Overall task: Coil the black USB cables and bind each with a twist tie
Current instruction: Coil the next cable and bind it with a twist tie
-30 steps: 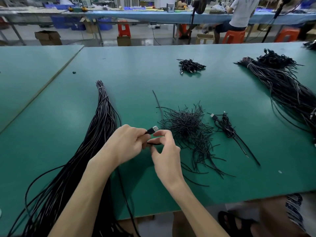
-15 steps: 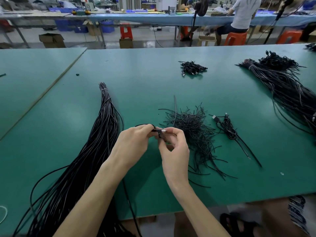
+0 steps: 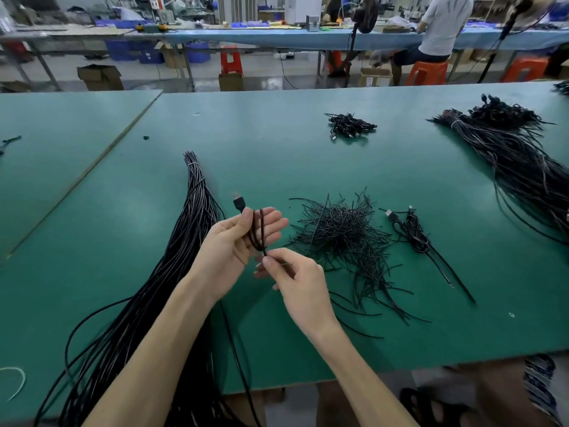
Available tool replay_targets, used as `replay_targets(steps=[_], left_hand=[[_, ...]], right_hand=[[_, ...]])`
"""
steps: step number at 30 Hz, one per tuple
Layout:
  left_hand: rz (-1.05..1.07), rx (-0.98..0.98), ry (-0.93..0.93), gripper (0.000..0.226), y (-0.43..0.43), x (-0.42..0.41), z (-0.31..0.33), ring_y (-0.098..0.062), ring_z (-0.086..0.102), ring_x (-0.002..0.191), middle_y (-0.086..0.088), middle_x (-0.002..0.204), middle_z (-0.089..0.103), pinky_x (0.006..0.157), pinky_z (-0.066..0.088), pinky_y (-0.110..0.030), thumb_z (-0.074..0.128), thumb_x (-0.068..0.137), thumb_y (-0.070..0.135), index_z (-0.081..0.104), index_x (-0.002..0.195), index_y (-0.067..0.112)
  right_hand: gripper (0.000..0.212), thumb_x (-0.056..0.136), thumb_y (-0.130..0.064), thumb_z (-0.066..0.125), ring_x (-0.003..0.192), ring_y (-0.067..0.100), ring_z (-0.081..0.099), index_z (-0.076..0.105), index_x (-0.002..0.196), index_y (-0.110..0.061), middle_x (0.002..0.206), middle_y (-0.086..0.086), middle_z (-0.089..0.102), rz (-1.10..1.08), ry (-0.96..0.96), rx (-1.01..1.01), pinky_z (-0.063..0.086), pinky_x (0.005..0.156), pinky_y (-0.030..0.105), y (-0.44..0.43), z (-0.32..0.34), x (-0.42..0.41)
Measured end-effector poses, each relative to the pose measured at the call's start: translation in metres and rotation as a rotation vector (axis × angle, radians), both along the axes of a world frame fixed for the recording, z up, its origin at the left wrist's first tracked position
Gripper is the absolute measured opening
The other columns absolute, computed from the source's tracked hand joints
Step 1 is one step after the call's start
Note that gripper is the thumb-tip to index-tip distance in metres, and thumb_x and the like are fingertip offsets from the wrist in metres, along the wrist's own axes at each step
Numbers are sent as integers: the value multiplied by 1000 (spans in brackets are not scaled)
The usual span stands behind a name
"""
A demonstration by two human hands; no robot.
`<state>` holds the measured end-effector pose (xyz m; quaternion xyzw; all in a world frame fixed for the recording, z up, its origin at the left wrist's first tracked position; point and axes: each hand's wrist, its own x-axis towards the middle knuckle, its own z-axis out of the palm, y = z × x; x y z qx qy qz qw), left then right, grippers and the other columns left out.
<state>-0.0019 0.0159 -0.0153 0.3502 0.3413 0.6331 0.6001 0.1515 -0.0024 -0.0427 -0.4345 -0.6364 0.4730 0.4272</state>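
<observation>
My left hand (image 3: 234, 241) holds a black USB cable (image 3: 258, 231) folded into a few loops across its palm, thumb on the loops, with the USB plug (image 3: 238, 203) sticking up above the thumb. My right hand (image 3: 292, 274) pinches the same cable just below the loops; the cable runs down from there toward the table's front edge. A big bundle of loose black cables (image 3: 172, 266) lies to the left. A heap of black twist ties (image 3: 341, 238) sits right of my hands. One coiled cable (image 3: 414, 232) lies beside that heap.
A small pile of bound cables (image 3: 349, 124) lies at the back of the green table (image 3: 277, 149). Another large cable bundle (image 3: 520, 158) stretches along the right. A person sits at a far bench (image 3: 443, 23), with stools and boxes on the floor.
The cable went from a single pinched end to several loops over my left palm. My left hand turned palm up, and my right hand dropped below it, pinching the cable.
</observation>
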Motion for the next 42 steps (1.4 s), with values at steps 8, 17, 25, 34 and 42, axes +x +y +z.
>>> replay_targets(steps=[8, 17, 25, 34, 42], left_hand=[[-122, 54, -107, 27, -7, -26, 11, -1, 29, 43, 12, 57, 40, 46, 27, -17, 62, 94, 26, 62, 69, 18], [-101, 108, 1049, 33, -9, -6, 0, -5, 36, 45, 10, 47, 49, 47, 29, -20, 59, 93, 24, 64, 61, 16], [274, 328, 1574, 18, -9, 1, -1, -27, 61, 71, 5, 76, 66, 67, 52, -45, 57, 95, -1, 67, 84, 10], [565, 374, 1535, 14, -12, -4, 2, -37, 62, 66, -4, 79, 71, 59, 53, -48, 65, 97, 3, 67, 84, 2], [344, 251, 1235, 17, -7, 2, -10, -8, 65, 62, 17, 74, 73, 65, 54, -22, 64, 100, 4, 78, 92, 11]], right_hand=[[14, 98, -38, 70, 87, 3, 66, 74, 93, -26, 88, -13, 73, 12, -90, 34, 50, 77, 17, -1, 0, 1], [22, 99, -13, 64, 93, 8, 71, 59, 109, -32, 96, -5, 75, -89, 70, -68, 57, 85, 27, 1, -2, 3], [35, 99, 3, 54, 107, 3, 69, 58, 113, -29, 109, -11, 73, -144, 96, -32, 60, 90, 40, 3, -4, 1], [22, 103, -11, 59, 89, 6, 73, 73, 111, -25, 90, -11, 77, -110, 19, 2, 61, 76, 32, 2, -4, 0], [19, 103, -6, 59, 86, 12, 74, 74, 108, -17, 95, -3, 78, -86, 222, 2, 51, 70, 18, -1, 2, 4]])
